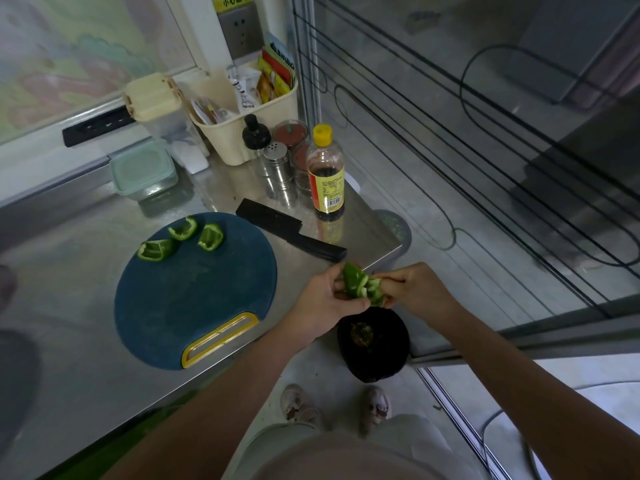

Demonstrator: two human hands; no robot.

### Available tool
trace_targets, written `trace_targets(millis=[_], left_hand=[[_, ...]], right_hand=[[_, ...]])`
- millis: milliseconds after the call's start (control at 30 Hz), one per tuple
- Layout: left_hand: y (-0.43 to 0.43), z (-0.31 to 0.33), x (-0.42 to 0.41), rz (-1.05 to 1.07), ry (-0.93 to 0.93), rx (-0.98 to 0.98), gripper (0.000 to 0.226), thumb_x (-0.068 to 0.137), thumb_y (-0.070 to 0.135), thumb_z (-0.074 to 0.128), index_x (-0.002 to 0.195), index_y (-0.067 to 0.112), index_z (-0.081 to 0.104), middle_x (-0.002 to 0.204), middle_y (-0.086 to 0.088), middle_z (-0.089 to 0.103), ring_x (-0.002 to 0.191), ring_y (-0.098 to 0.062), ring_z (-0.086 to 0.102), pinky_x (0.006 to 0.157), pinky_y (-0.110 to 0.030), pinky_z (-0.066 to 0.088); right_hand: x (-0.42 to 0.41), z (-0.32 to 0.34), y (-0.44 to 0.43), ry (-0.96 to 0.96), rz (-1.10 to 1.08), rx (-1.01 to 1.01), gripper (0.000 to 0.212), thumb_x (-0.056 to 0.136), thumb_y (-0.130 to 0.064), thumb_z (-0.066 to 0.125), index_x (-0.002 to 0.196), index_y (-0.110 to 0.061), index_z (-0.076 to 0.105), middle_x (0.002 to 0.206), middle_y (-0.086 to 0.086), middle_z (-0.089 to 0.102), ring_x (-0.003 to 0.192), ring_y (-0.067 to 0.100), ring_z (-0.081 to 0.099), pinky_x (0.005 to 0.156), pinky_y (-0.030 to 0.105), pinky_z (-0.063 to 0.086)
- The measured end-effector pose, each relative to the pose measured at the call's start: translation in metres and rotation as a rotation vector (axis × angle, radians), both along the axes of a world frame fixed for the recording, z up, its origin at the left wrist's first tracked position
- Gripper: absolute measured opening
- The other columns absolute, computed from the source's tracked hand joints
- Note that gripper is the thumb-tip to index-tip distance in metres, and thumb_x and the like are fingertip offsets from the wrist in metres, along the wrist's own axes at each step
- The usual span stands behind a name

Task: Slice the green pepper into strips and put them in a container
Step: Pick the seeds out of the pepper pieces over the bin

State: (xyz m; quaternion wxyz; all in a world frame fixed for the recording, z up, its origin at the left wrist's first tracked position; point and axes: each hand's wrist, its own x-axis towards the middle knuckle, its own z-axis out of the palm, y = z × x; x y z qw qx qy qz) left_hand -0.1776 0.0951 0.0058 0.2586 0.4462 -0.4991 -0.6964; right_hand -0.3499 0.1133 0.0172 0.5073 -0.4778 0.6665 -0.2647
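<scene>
Both hands are working off the table's edge: my left hand (pixel 323 299) is gripping a green pepper piece (pixel 362 285) and my right hand (pixel 417 289) is pinching its other end, above a black bin (pixel 374 344) on the floor. Going left to right on the steel table (pixel 69 271), three more pepper pieces (pixel 181 239) are lying on the round blue cutting board (pixel 194 292), while the black knife (pixel 287 228) is resting just beside the board, near a sauce bottle (pixel 325 174).
</scene>
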Motion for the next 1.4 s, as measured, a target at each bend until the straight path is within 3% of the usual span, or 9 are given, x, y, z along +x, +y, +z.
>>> trace_targets(millis=[200, 400, 567, 700, 800, 900, 1067, 1267, 1400], left_hand=[[0.003, 0.004, -0.003, 0.019, 0.046, 0.004, 0.043, 0.076, -0.016, 0.064, 0.116, -0.002, 0.055, 0.1, -0.01, 0.066, 0.092, -0.014, 0.063, 0.083, -0.024, 0.053], [-0.006, 0.014, 0.007, -0.015, 0.126, 0.068, 0.047, 0.077, -0.019, 0.059, 0.114, 0.01, 0.057, 0.097, -0.002, 0.069, 0.09, -0.013, 0.065, 0.079, -0.026, 0.056], [-0.013, 0.017, 0.017, -0.021, 0.198, 0.175, 0.058, 0.072, -0.018, 0.062, 0.119, 0.016, 0.056, 0.105, -0.007, 0.067, 0.099, -0.021, 0.063, 0.094, -0.035, 0.05], [-0.015, 0.017, 0.021, -0.008, 0.34, 0.326, 0.06, 0.076, -0.026, 0.048, 0.123, 0.012, 0.055, 0.112, -0.014, 0.063, 0.095, -0.021, 0.067, 0.088, -0.031, 0.054], [-0.013, 0.018, 0.021, -0.013, 0.346, 0.355, 0.061, 0.078, -0.027, 0.045, 0.124, 0.012, 0.054, 0.119, -0.016, 0.06, 0.098, -0.022, 0.066, 0.089, -0.032, 0.054], [-0.013, 0.017, 0.02, -0.015, 0.346, 0.373, 0.062, 0.077, -0.026, 0.045, 0.125, 0.013, 0.054, 0.122, -0.017, 0.058, 0.1, -0.023, 0.065, 0.088, -0.032, 0.054], [-0.012, 0.016, 0.018, -0.015, 0.295, 0.377, 0.062, 0.079, -0.026, 0.045, 0.125, 0.014, 0.053, 0.117, -0.013, 0.061, 0.099, -0.022, 0.065, 0.09, -0.032, 0.053], [-0.011, 0.014, 0.015, -0.064, 0.244, 0.407, 0.056, 0.081, -0.027, 0.04, 0.127, 0.004, 0.048, 0.116, -0.019, 0.059, 0.096, -0.023, 0.066, 0.083, -0.031, 0.056], [-0.012, 0.011, 0.016, -0.044, 0.23, 0.493, 0.04, 0.084, -0.026, 0.035, 0.111, -0.002, 0.052, 0.102, -0.02, 0.063, 0.082, -0.023, 0.07, 0.079, -0.033, 0.057]], right_hand=[[-0.011, 0.002, 0.003, -0.155, -0.014, 0.061, 0.028, 0.089, 0.005, 0.049, 0.106, -0.006, 0.069, 0.063, -0.003, 0.07, 0.054, 0.004, 0.063, 0.059, 0.013, 0.051], [-0.022, -0.002, 0.005, -0.199, 0.032, 0.046, 0.031, 0.089, 0.01, 0.042, 0.094, -0.002, 0.07, 0.06, 0.0, 0.066, 0.05, 0.007, 0.057, 0.052, 0.016, 0.048], [-0.027, -0.019, -0.002, 0.077, 0.117, 0.026, 0.024, 0.089, 0.004, 0.052, 0.102, -0.001, 0.071, 0.069, 0.0, 0.07, 0.056, 0.0, 0.064, 0.061, 0.01, 0.049], [-0.03, -0.036, 0.0, 0.415, 0.293, -0.166, 0.026, 0.079, 0.002, 0.066, 0.104, -0.005, 0.073, 0.104, 0.012, 0.072, 0.095, 0.019, 0.067, 0.082, 0.014, 0.043], [-0.03, -0.041, 0.004, 0.49, 0.267, -0.267, 0.03, 0.071, 0.014, 0.061, 0.092, -0.002, 0.075, 0.095, 0.018, 0.071, 0.091, 0.033, 0.065, 0.083, 0.035, 0.05], [-0.031, -0.042, 0.004, 0.504, 0.185, -0.342, 0.027, 0.072, 0.014, 0.06, 0.077, -0.008, 0.076, 0.081, 0.009, 0.072, 0.077, 0.024, 0.066, 0.073, 0.023, 0.046], [-0.03, -0.037, 0.003, 0.456, 0.176, -0.377, 0.024, 0.078, 0.015, 0.053, 0.081, -0.002, 0.07, 0.083, 0.009, 0.071, 0.077, 0.02, 0.063, 0.068, 0.016, 0.04], [-0.027, -0.043, 0.004, 0.506, 0.227, -0.382, 0.012, 0.09, -0.001, 0.053, 0.095, -0.002, 0.063, 0.076, 0.008, 0.067, 0.071, 0.027, 0.062, 0.064, 0.031, 0.042], [-0.028, -0.046, 0.003, 0.497, 0.256, -0.392, 0.007, 0.077, -0.003, 0.069, 0.079, -0.008, 0.073, 0.078, 0.004, 0.072, 0.073, 0.024, 0.067, 0.069, 0.028, 0.046]])
